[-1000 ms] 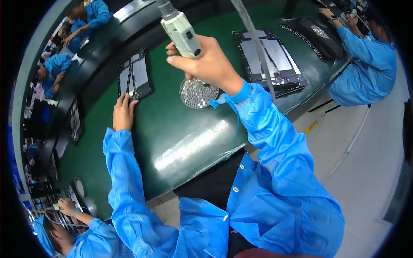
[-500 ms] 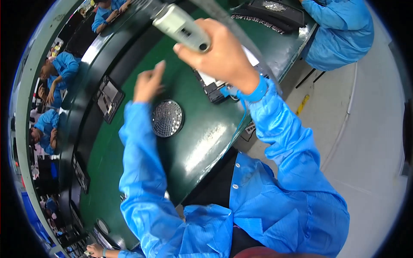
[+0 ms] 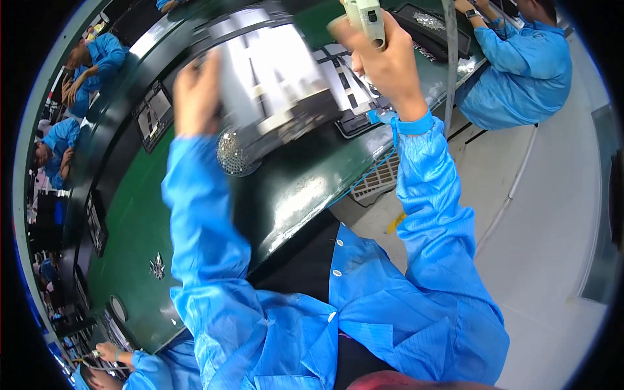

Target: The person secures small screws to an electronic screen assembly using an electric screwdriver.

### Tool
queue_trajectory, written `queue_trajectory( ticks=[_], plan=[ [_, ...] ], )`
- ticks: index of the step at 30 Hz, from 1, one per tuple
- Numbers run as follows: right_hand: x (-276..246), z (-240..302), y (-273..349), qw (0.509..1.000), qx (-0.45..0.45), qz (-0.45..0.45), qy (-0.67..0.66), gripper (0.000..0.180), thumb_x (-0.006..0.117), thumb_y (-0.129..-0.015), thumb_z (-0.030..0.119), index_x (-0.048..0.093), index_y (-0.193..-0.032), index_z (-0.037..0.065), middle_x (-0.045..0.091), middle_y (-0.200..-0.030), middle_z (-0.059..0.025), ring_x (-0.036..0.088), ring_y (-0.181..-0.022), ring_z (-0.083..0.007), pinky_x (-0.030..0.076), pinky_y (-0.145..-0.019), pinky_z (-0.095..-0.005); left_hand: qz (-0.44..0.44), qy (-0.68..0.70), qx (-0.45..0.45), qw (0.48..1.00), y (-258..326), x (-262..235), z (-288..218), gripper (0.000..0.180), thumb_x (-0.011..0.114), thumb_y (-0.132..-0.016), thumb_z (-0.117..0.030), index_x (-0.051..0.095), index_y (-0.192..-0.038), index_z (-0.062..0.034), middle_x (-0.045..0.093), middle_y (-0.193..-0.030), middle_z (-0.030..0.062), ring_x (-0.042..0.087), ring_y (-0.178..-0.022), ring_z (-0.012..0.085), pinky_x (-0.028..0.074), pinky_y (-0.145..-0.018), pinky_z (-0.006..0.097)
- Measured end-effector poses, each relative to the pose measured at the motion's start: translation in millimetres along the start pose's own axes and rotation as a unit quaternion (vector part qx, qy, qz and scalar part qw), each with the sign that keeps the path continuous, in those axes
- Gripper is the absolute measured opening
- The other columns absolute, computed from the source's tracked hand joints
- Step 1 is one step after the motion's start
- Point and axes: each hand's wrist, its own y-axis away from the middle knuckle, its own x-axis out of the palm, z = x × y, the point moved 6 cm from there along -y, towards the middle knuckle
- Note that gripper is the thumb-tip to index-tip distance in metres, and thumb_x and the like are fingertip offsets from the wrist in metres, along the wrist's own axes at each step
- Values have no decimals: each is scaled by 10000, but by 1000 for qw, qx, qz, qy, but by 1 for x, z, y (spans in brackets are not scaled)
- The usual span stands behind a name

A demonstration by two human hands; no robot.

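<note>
My left hand point(image 3: 197, 97) is closed on the left edge of a flat device chassis point(image 3: 266, 71) with white panels and a dark rim, raised above the table and blurred by motion. My right hand point(image 3: 398, 68) grips a pale grey-green electric screwdriver point(image 3: 365, 25), its front end cut off at the top of the view. Under the chassis, partly covered by it, a round dish of small metal screws point(image 3: 234, 155) stands on the green table point(image 3: 292, 179). Beside my right hand lies a second opened device point(image 3: 344, 88) with white panels.
A blue wrist strap point(image 3: 416, 125) with a cord circles my right wrist. A black tray of small parts point(image 3: 429, 23) lies far right, near a seated co-worker point(image 3: 520, 71). Another opened device point(image 3: 155, 117) lies left; loose metal bits point(image 3: 157, 265) lie nearer. A grey post point(image 3: 450, 65) rises beside my right hand.
My left hand was empty with fingers apart above the dish; now it holds the raised chassis. My right hand and screwdriver have shifted right in the view, which has itself moved.
</note>
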Motion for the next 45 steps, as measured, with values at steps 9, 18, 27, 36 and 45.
queue_trajectory(
  ticks=[9,18,27,36,45],
  plan=[
    [71,-7,29,964,74,136,-216,525,462,-1044,411,590,-1238,-59,444,-1169,-94,600,-645,-152,459,-537,-305,-212,11,-157,965,245,-240,68,364,631,-1017,-201,558,-1234,82,651,-1202,111,616,-1103,151,478,-966,262],
    [193,12,49,898,144,148,-390,718,402,-1025,609,525,-1390,2,682,-964,-75,590,-511,-139,466,-425,-257,-239,32,-199,950,303,-221,125,539,617,-1031,-233,409,-1404,96,666,-1203,164,640,-1059,181,510,-886,293],
    [304,67,84,864,299,257,-313,324,657,-952,300,724,-1012,-12,553,-532,-43,518,-456,-121,378,-430,-243,-260,-495,-32,829,288,-166,77,418,640,-949,-295,604,-1182,50,536,-1116,243,551,-1003,389,422,-899,480],
    [370,74,106,837,205,320,-393,288,656,-953,253,708,-936,-30,581,-550,-45,532,-430,-126,400,-423,-240,55,-155,-105,981,169,-270,98,303,696,-967,-275,745,-1149,-38,693,-856,29,600,-659,71,467,-484,204],
    [382,70,131,862,194,327,-335,300,663,-953,259,691,-915,-37,590,-576,-46,536,-447,-120,399,-433,-243,201,-64,-98,973,161,-255,127,230,658,-964,-160,740,-1077,23,648,-834,41,625,-674,81,507,-438,182]
  ],
)
